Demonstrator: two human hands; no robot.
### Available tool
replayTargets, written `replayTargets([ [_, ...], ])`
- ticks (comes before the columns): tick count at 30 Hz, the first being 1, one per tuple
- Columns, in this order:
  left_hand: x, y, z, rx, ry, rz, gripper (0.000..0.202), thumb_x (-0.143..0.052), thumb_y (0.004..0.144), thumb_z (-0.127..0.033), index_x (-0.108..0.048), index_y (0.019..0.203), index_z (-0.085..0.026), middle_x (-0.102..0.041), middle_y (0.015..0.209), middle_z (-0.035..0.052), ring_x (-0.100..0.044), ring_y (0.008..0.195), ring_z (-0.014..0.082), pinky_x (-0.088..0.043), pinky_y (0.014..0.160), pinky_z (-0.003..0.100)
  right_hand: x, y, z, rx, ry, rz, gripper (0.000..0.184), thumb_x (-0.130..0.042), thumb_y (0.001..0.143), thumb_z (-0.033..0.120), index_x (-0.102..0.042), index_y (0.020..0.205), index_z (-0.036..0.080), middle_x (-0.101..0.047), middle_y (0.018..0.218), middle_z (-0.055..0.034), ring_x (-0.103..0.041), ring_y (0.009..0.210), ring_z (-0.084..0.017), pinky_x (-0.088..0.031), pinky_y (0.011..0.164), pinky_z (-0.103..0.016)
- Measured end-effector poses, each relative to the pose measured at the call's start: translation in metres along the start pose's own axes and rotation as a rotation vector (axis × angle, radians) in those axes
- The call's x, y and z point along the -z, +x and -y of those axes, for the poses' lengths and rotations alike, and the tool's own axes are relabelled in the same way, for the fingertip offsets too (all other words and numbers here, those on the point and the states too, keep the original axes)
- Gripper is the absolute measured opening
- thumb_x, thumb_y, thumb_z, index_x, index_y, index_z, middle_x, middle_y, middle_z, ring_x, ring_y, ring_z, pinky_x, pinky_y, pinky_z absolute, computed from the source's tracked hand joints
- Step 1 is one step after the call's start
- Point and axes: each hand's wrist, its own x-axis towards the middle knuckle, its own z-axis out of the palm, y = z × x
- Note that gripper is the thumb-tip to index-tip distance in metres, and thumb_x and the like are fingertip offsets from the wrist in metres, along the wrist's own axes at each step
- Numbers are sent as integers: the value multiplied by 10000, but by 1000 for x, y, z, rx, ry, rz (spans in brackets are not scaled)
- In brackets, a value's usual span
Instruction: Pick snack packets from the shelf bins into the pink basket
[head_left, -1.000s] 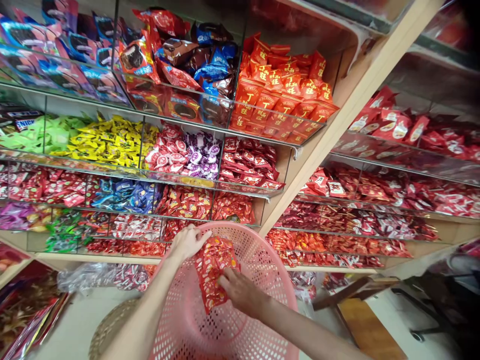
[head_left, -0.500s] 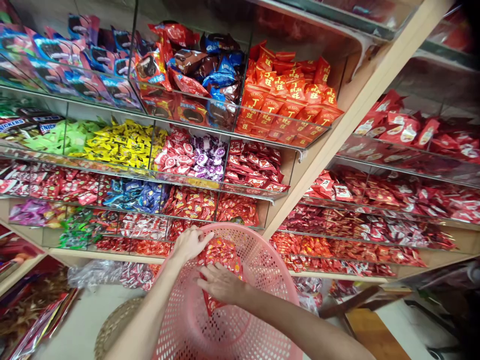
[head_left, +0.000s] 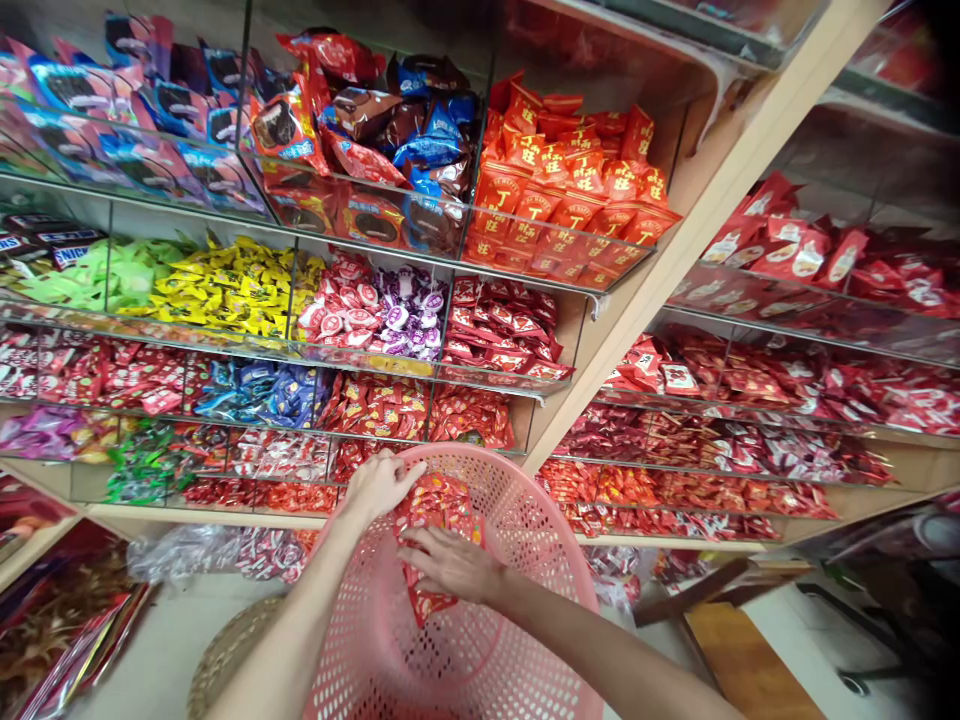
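A pink plastic basket (head_left: 551, 575) with a perforated wall stands tilted in front of me below the shelves. My left hand (head_left: 381, 487) is closed over the basket's far left rim, its thumb pointing right along the edge. Inside the basket is a heap of small red wrapped candies (head_left: 439, 497), gathered against the far wall and running down toward the bottom. My right hand (head_left: 454, 567) lies on this heap, palm down, its fingers apart and slightly bent. Its palm is hidden, and no candy shows gripped in it.
Clear-fronted shelf bins hold yellow candies (head_left: 225, 290), red snack packets (head_left: 570, 215) and several other sweets. A wooden post (head_left: 637, 320) divides the shelving. A plastic bag of candies (head_left: 270, 553), a woven round item (head_left: 232, 650) and a wooden stool (head_left: 746, 660) are low down.
The view has shifted slightly, with the shelves now a little further left. My right hand has moved slightly on the red candies, while my left hand stays on the rim.
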Motion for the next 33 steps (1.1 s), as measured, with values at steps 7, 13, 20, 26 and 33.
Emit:
replayTargets([
  [7, 1, 0, 2, 31, -21, 9, 607, -276, 820, -645, -636, 675, -178, -588, 827, 71, -581, 746, 197, -363, 642, 281, 4, -5, 1, 7, -10, -60, 533, -446, 875, 452, -370, 1307, 148, -454, 1309, -103, -346, 1225, -205, -289, 1039, -350],
  [13, 4, 0, 5, 31, -29, -7, 604, -292, 808, -656, -620, 636, -179, -577, 787, 67, -582, 752, 209, -372, 644, 293, 13, -35, -17, -254, 31, -99, 519, -480, 867, 357, -338, 1333, 178, -418, 1333, -120, -382, 1183, -221, -346, 976, -393],
  [20, 2, 1, 5, 21, -13, -12, 597, -279, 821, -647, -611, 633, -187, -586, 801, 66, -580, 741, 202, -373, 653, 290, 0, -47, -36, -387, -57, -54, 560, -602, 751, 186, -390, 1270, 169, -510, 1184, -117, -441, 1091, -235, -374, 940, -400],
  [26, 0, 2, 5, 15, 0, -13, 611, -259, 822, -652, -604, 633, -184, -578, 804, 63, -576, 727, 193, -358, 632, 281, 8, -44, -43, -439, 40, -79, 534, -527, 757, 94, -377, 1265, 169, -550, 1119, -97, -480, 1047, -203, -390, 918, -363],
  [33, 2, 1, 5, 23, 3, -9, 631, -258, 803, -679, -612, 641, -183, -585, 804, 75, -579, 747, 208, -368, 647, 286, 5, -44, -56, -408, 184, -99, 449, -578, 768, 179, -414, 1186, 175, -528, 1142, -99, -482, 1084, -209, -389, 932, -369],
])
